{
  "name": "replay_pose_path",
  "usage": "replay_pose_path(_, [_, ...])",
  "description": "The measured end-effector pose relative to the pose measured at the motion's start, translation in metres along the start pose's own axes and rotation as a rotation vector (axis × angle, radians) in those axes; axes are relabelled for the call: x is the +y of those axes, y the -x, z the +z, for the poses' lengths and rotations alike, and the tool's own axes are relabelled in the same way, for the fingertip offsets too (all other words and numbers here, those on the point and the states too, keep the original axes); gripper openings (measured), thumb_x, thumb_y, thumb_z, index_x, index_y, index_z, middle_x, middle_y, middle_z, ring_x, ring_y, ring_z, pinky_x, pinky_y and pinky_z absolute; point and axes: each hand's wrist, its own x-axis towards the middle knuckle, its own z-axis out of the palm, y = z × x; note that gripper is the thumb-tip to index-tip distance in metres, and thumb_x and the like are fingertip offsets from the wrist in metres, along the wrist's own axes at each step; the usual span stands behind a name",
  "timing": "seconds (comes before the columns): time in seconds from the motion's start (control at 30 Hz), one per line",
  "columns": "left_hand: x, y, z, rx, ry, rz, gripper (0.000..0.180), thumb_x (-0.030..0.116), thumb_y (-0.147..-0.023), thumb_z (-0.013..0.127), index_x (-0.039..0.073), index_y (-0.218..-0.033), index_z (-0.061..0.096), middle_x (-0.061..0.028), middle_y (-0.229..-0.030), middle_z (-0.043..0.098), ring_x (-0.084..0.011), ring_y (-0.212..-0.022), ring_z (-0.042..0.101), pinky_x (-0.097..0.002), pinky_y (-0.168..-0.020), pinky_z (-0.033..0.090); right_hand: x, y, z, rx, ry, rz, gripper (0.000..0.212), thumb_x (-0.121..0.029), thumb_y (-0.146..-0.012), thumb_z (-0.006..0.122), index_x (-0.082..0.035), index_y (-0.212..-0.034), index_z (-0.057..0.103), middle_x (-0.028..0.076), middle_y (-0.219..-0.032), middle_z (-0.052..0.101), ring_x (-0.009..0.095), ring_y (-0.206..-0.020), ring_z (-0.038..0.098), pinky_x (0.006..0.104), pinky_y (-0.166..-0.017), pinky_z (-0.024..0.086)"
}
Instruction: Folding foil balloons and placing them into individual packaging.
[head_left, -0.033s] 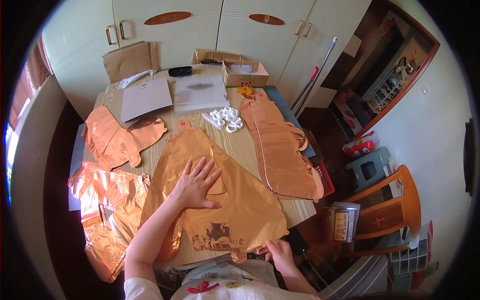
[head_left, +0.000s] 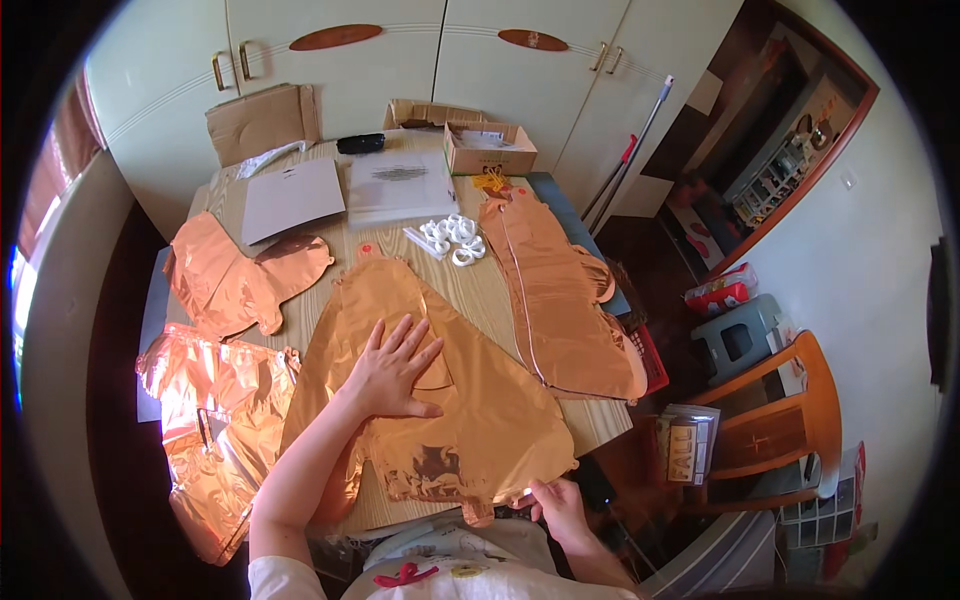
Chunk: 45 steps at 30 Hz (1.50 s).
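Note:
A large flat copper-coloured foil balloon (head_left: 500,400), shaped like a letter A, lies in front of me on the wooden table (head_left: 595,425). My left hand (head_left: 395,370) rests flat on its middle with fingers spread. At the near right corner, my right hand (head_left: 558,507) pinches the balloon's edge between thumb and fingers. Another flat foil balloon (head_left: 565,300) lies to the right with a pale strip along it. On the left are a smaller foil balloon (head_left: 235,275) and a crumpled, shiny one (head_left: 225,430) hanging over the table edge.
White ribbon rolls (head_left: 455,235) sit mid-table. Behind them are a clear plastic bag (head_left: 400,195), a grey card (head_left: 292,200), a black pouch (head_left: 360,143) and an open carton (head_left: 490,157). A wooden chair (head_left: 800,420) and a grey stool (head_left: 740,335) stand at the right.

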Motion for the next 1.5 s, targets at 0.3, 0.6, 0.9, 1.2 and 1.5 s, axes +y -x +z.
replay_pose_path(0.3, [0.000, 0.001, 0.001, -0.013, -0.005, 0.038, 0.110, 0.084, -0.075, 0.046, 0.008, -0.153, 0.029, -0.0068, -0.159, 0.029, -0.0276, -0.148, 0.021, -0.0554, -0.119, 0.010, -0.015, -0.016, 0.047, 0.233, 0.695, -0.817, 0.015, -0.005, -0.080, 0.076, -0.004, -0.089, 0.064, 0.012, -0.092, 0.066, 0.018, -0.078, 0.067, 0.0292, -0.063, 0.052])
replay_pose_path(0.6, [-0.002, 0.001, 0.005, -0.008, -0.031, 0.027, 0.112, 0.087, -0.075, 0.043, 0.007, -0.152, 0.030, -0.0073, -0.158, 0.030, -0.0285, -0.148, 0.022, -0.0574, -0.119, 0.011, -0.016, -0.029, 0.068, -0.285, 0.957, -1.011, 0.020, -0.007, -0.081, 0.070, -0.005, -0.099, 0.063, 0.014, -0.122, 0.057, 0.035, -0.121, 0.055, 0.0469, -0.106, 0.044])
replay_pose_path(0.9, [-0.001, 0.002, -0.002, -0.021, -0.025, 0.040, 0.127, 0.094, -0.063, 0.045, 0.005, -0.152, 0.030, -0.0088, -0.159, 0.028, -0.0328, -0.148, 0.019, -0.0607, -0.118, 0.011, -0.012, -0.037, 0.063, -0.343, 1.053, -1.099, 0.014, -0.013, -0.084, 0.069, -0.007, -0.096, 0.065, 0.009, -0.123, 0.061, 0.026, -0.120, 0.059, 0.0439, -0.106, 0.046])
replay_pose_path(1.2, [0.001, 0.003, -0.007, -0.058, 0.000, 0.025, 0.132, 0.091, -0.058, 0.055, 0.005, -0.153, 0.026, -0.0110, -0.159, 0.026, -0.0364, -0.148, 0.019, -0.0616, -0.118, 0.010, -0.051, -0.045, 0.041, -0.383, 0.915, -0.989, 0.044, -0.021, -0.088, 0.067, -0.003, -0.127, 0.058, 0.014, -0.134, 0.057, 0.031, -0.128, 0.052, 0.0487, -0.109, 0.039])
replay_pose_path(1.5, [0.001, 0.003, -0.005, -0.042, -0.023, 0.030, 0.132, 0.092, -0.057, 0.055, 0.006, -0.153, 0.026, -0.0109, -0.159, 0.027, -0.0368, -0.148, 0.019, -0.0611, -0.118, 0.010, -0.041, -0.075, 0.035, -0.311, 1.310, -0.969, 0.058, -0.037, -0.094, 0.060, 0.000, -0.138, 0.049, 0.016, -0.144, 0.049, 0.033, -0.135, 0.044, 0.0478, -0.112, 0.034])
